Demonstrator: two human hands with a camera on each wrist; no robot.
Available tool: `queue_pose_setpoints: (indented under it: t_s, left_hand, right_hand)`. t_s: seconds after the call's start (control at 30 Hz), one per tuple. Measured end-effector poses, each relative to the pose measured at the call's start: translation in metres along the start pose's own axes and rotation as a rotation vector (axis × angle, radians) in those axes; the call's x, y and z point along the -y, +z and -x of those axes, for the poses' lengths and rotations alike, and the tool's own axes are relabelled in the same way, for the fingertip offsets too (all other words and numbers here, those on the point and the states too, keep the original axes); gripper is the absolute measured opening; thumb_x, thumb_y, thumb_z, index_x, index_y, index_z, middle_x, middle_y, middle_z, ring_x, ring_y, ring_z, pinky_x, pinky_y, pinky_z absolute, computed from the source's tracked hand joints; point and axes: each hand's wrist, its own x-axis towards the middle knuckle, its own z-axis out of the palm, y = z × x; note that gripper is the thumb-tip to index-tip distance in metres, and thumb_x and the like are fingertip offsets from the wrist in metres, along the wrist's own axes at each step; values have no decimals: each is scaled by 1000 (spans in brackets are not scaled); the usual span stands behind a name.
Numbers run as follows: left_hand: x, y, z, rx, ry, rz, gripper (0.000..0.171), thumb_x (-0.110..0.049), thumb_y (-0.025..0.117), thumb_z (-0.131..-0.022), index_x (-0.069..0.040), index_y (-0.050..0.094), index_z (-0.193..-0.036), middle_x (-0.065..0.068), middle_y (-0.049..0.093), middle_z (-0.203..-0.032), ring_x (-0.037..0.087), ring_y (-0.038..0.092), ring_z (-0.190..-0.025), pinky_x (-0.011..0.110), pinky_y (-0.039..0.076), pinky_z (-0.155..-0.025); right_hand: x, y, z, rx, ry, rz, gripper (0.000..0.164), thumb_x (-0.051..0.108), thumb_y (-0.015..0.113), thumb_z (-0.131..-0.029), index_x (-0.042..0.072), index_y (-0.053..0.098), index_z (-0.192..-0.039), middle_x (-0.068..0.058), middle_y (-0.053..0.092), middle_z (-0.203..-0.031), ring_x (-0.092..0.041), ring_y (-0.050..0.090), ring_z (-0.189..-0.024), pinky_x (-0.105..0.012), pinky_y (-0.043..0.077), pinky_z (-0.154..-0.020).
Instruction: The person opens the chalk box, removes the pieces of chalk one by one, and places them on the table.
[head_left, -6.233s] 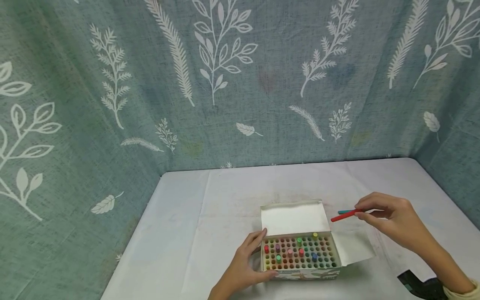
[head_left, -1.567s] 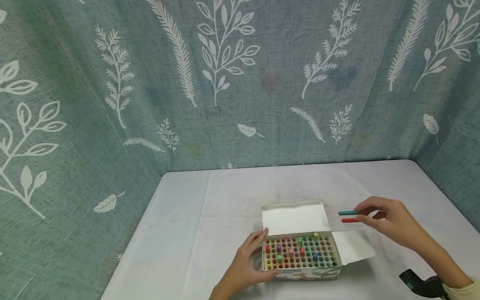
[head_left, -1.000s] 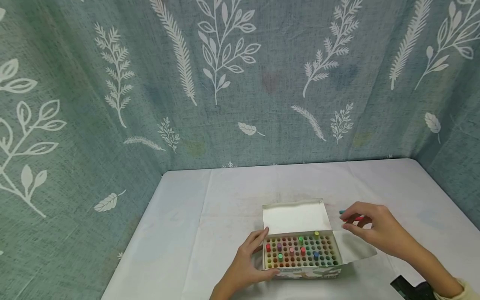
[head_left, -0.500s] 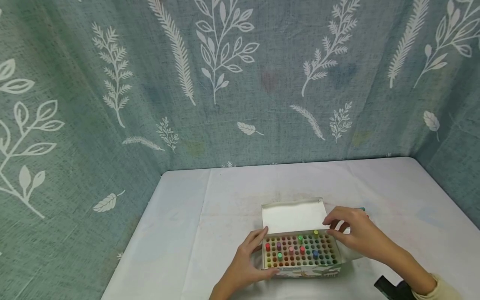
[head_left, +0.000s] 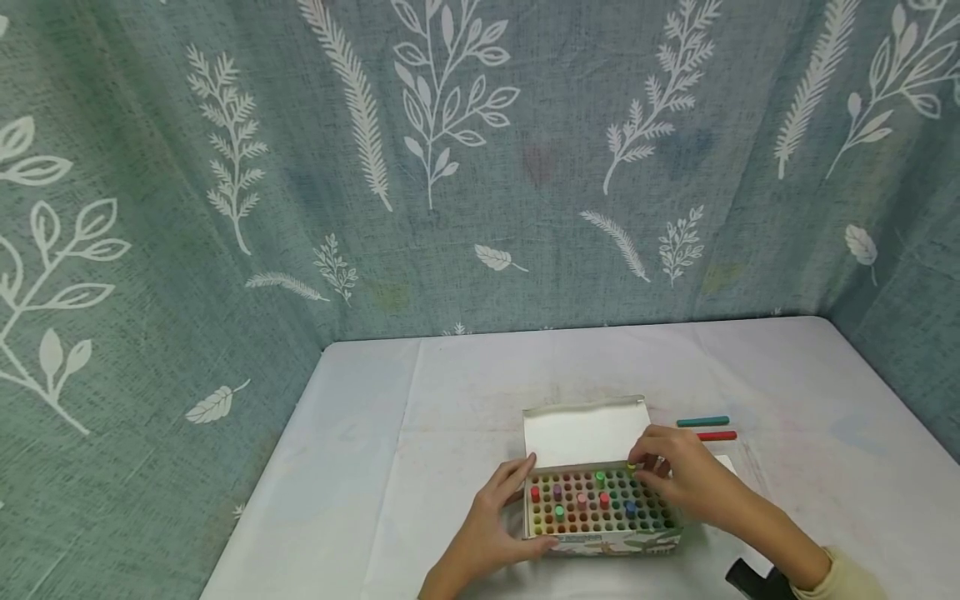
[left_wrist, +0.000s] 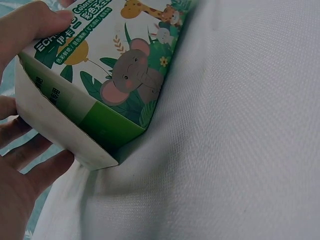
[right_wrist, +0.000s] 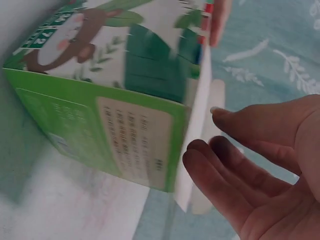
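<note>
An open chalk box [head_left: 600, 543], printed with animals, holds a perforated tray with several coloured chalk sticks standing in its holes. My left hand [head_left: 497, 518] grips the box's left end, thumb at the front and fingers at the back corner. In the left wrist view the fingers lie by a white end flap [left_wrist: 60, 132]. At the tray's back right corner, my right hand [head_left: 693, 477] pinches the top of a yellow chalk stick [head_left: 632, 466]. The right wrist view shows its thumb and fingers bent beside the box, with the yellow stick out of sight.
A teal chalk stick [head_left: 702, 422] and a red chalk stick [head_left: 717, 436] lie right of the raised lid [head_left: 585, 435]. The right side flap is mostly behind my right hand. White cloth [head_left: 450, 400] covers the table, with a leaf-patterned curtain [head_left: 540, 233] behind.
My right hand laid the red and teal chalk sticks on the table, let go, and moved left to the yellow stick. My left hand stayed on the box.
</note>
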Motion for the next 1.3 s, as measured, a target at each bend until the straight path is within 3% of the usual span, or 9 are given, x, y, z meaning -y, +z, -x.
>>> queue_pose_setpoints:
  t_s: [0.27,0.5,0.67,0.83,1.03,1.3]
  left_hand:
    - [0,0,1,-7,12,6,92,-33,82,-75,-13,32,-149,6,42,-135,26,49,-121,35,51,-93]
    - [-36,-10,-2,-6,10,3,86,-18,82,-74,0,36,-145,16,45,-131,35,50,-117,40,51,-92]
    - [-41,-13,-3,5,3,23,85,-17,81,-76,-2,35,-145,16,45,-131,35,51,-117,38,51,-92]
    - [-25,-8,-3,18,-10,48,88,-19,82,-75,-2,33,-146,16,43,-133,36,50,-118,38,51,-92]
    - [-1,-2,-1,22,-1,22,91,-29,82,-75,-10,31,-149,7,42,-135,28,49,-121,35,51,-92]
    - [1,-4,-2,36,-14,35,90,-34,80,-77,-14,31,-149,3,41,-137,26,47,-123,33,51,-93]
  right_hand:
    - [0,19,1,-26,-37,161,16,-4,75,-75,10,67,-76,7,50,-79,-3,49,-65,-17,47,-53]
    - [0,35,2,-174,-79,299,23,-7,79,-67,10,64,-72,5,49,-77,-6,52,-60,-15,46,-49]
    - [1,43,2,-263,-52,353,24,-7,80,-66,10,64,-70,4,50,-75,-4,50,-57,-13,43,-48]
    - [1,47,3,-323,-51,363,24,-9,78,-66,8,63,-70,2,50,-74,-3,46,-55,-14,41,-45]
    - [4,52,3,-398,-33,356,25,-11,80,-61,7,65,-69,1,51,-73,-4,47,-55,-14,41,-44]
    - [4,51,3,-426,-30,336,26,-14,81,-58,4,68,-71,-2,55,-77,-7,54,-58,-12,45,-48]
